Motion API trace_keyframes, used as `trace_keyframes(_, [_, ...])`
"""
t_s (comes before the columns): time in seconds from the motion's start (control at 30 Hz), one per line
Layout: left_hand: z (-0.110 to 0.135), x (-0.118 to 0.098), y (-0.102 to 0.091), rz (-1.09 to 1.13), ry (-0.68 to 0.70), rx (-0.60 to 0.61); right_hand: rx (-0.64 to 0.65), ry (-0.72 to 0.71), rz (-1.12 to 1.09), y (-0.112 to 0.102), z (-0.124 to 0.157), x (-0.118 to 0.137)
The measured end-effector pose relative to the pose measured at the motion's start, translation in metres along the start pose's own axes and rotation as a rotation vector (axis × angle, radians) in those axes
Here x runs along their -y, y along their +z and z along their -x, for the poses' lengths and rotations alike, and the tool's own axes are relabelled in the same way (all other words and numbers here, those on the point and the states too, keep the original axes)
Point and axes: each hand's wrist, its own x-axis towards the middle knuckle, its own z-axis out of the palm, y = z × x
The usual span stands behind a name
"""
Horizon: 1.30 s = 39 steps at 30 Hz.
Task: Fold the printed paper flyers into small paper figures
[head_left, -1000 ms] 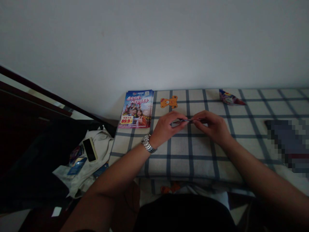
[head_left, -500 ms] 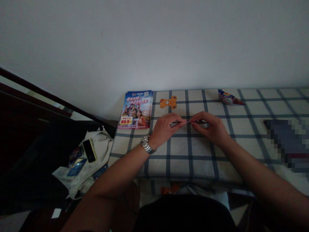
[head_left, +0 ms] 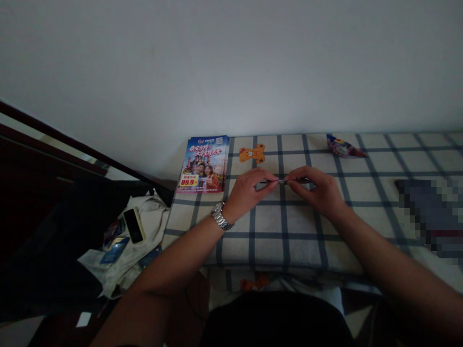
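A thin sheet of paper (head_left: 282, 181), seen almost edge-on, is pinched between both hands above the checked cloth. My left hand (head_left: 252, 187), with a metal watch at the wrist, grips its left part between thumb and fingers. On the other side, my right hand (head_left: 315, 188) pinches the right part the same way. The fingertips of the two hands are close together, with a short stretch of the sheet showing between them. Its printed faces and any folds cannot be made out. Left of my left hand lies a stack of colourful flyers (head_left: 203, 164).
A folded printed paper piece (head_left: 343, 147) lies near the wall on the checked tablecloth (head_left: 269, 231). Farther right is a dark, pixelated object (head_left: 434, 212). Below left of the table, a phone (head_left: 133, 225) rests on a pale bag (head_left: 152, 212).
Both hands stay in almost the same place, still pinching the sheet. Only the fingertips and the strip between them have shifted very slightly.
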Motion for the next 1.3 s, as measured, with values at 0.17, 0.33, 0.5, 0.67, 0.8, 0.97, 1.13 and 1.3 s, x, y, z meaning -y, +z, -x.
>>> trace_keyframes(0.17, [-0.001, 0.001, -0.001, 0.024, 0.005, -0.021, -0.003, 0.024, -0.024, 0.002, 0.000, -0.002])
trace_keyframes(0.33, [-0.002, 0.005, -0.004, 0.008, 0.031, -0.063, -0.060, 0.023, -0.045, -0.001, 0.000, -0.009])
trace_keyframes(0.5, [-0.001, 0.005, -0.003, -0.007, 0.045, -0.051, -0.059, 0.008, -0.009, -0.003, -0.001, -0.012])
trace_keyframes(0.67, [0.001, 0.001, -0.001, -0.088, 0.016, 0.001, -0.022, -0.009, 0.011, 0.000, 0.000, -0.010])
trace_keyframes(0.8, [0.001, 0.001, 0.002, -0.130, 0.058, 0.045, 0.015, -0.043, -0.005, 0.003, 0.001, -0.007])
trace_keyframes(0.97, [0.001, 0.004, 0.005, -0.116, 0.068, 0.031, 0.013, -0.053, -0.017, 0.005, 0.001, -0.005])
trace_keyframes(1.13, [0.001, 0.005, 0.003, -0.109, 0.074, 0.021, -0.008, -0.044, -0.007, 0.003, 0.000, -0.007])
trace_keyframes(1.3, [0.001, 0.005, 0.002, -0.111, 0.057, 0.015, -0.012, -0.015, -0.036, 0.002, 0.001, -0.009])
